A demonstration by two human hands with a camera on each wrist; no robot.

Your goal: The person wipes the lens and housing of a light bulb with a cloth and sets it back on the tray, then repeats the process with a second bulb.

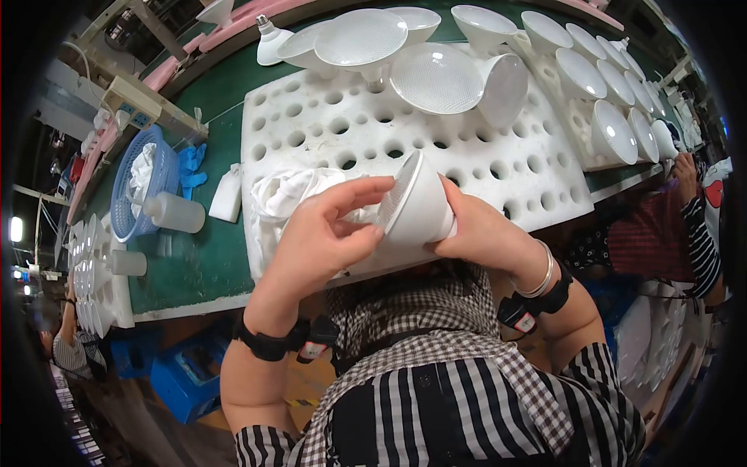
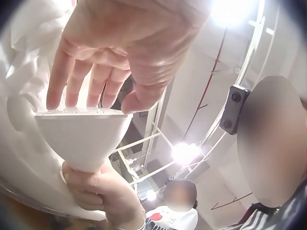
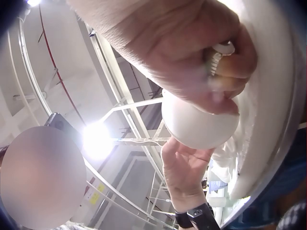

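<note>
A white reflector lamp bulb point(image 1: 424, 204) is held on its side above the near edge of the table, its dotted lens facing left. My right hand point(image 1: 489, 232) grips it round the narrow neck; in the left wrist view the fingers wrap below the white cone point(image 2: 82, 139). My left hand point(image 1: 317, 237) is at the lens side, fingers and thumb reaching down with the fingertips right at the lens face. The bulb's screw base is hidden in the right hand. Beside the left hand lies a crumpled white cloth point(image 1: 292, 191) on the foam board.
A white foam board point(image 1: 311, 128) with rows of holes covers the table's middle. Several reflector bulbs point(image 1: 436, 78) stand along its far side, more on a second board point(image 1: 576, 128) at right. A blue basket point(image 1: 163, 167) and a plastic bottle point(image 1: 177, 213) stand left.
</note>
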